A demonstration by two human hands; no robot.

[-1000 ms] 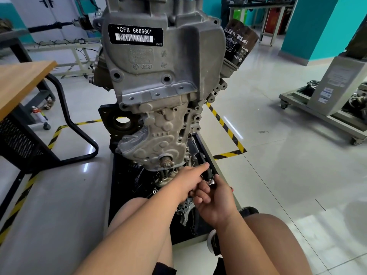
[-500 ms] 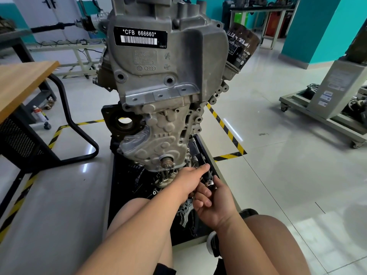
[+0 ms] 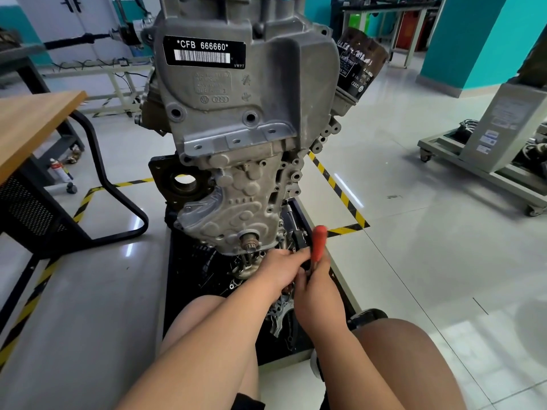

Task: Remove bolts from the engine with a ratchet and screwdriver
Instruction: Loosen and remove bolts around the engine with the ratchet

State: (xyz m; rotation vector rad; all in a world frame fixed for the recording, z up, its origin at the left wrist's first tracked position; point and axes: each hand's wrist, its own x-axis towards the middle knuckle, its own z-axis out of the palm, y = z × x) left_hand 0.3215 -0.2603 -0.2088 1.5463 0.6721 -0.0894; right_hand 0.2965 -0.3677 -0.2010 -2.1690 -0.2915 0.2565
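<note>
Engine [image 3: 236, 119] is standing on end in the black tray [image 3: 183, 276], right in front of our knees. We're working low on its right side, just beside the crankshaft end [image 3: 250, 241]. The bolts themselves are hiding behind our hands.

Right hand [image 3: 318, 288] is wrapping round the lower part of the red-handled screwdriver [image 3: 319, 241], with the handle top sticking up above the fist. Left hand [image 3: 279, 272] is reaching in at the same spot, fingers [image 3: 297, 255] bent against the dark hardware there. We can't tell whether they're pinching anything. We aren't picking out the ratchet with any certainty.

Risks as we're judging them:
- The tip is working blind under both hands. If it's slipping off a head, it's heading straight for the left fingers touching that spot.
- Any of the bolts coming free is likely dropping into the loose metal parts [image 3: 279, 319] lying in the tray, where it's hard to find.
- The engine is sitting tall and narrow. If we're levering hard at the bottom, we're risking rocking it toward bare knees.
- Low angle on the tool means we're risking rounding a head.

Writing we're reading:
- Black label [image 3: 204, 51]: "*CFB 666660*" over a barcode, with "VWPT" in the corner.
- VW and four-ring logos are cast into the cover below it. The cast part number is blurring out.
- Oil filter [image 3: 359, 60] is carrying the same two logos. Its text is upside down and scuffed, so it's not legible.
</note>
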